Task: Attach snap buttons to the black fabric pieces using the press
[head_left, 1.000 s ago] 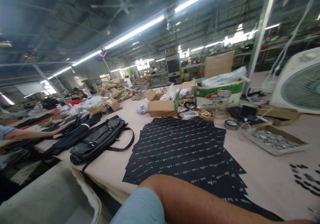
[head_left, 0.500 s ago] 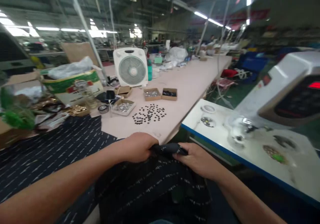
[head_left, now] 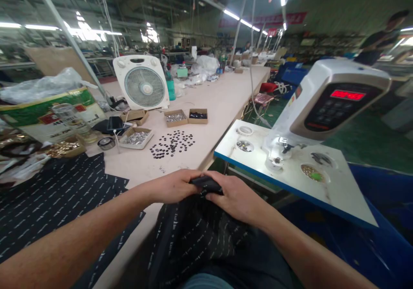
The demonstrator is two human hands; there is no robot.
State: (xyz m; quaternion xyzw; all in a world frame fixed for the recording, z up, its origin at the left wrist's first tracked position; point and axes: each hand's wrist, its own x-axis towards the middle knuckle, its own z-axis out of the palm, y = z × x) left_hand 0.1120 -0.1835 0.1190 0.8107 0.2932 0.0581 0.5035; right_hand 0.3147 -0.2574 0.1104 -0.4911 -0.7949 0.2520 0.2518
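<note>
Both my hands grip the folded edge of a dark garment (head_left: 206, 226) with broken white pinstripes, which hangs down toward my lap. My left hand (head_left: 177, 186) is closed on the left end of the fold. Close beside it, my right hand (head_left: 237, 196) pinches the same fold between thumb and fingers. Just beyond them, many small black snap parts (head_left: 172, 144) lie scattered on the pale table (head_left: 222, 108), with a few tiny silver pieces (head_left: 162, 169) nearer me. More of the striped dark cloth (head_left: 64, 203) spreads over the table at left.
To the right stands a white snap-press machine (head_left: 335, 104) with a lit red display, on a blue-edged white worktop (head_left: 238, 151) with parts cups. Small boxes of metal parts (head_left: 137, 138), a box fan (head_left: 143, 82) and a glass jar (head_left: 74, 123) stand on the table. A person (head_left: 380, 39) is far right.
My view has turned right, so table and machine appear further left. My hands have drawn closer together on the garment's fold. A person has come into view at far right.
</note>
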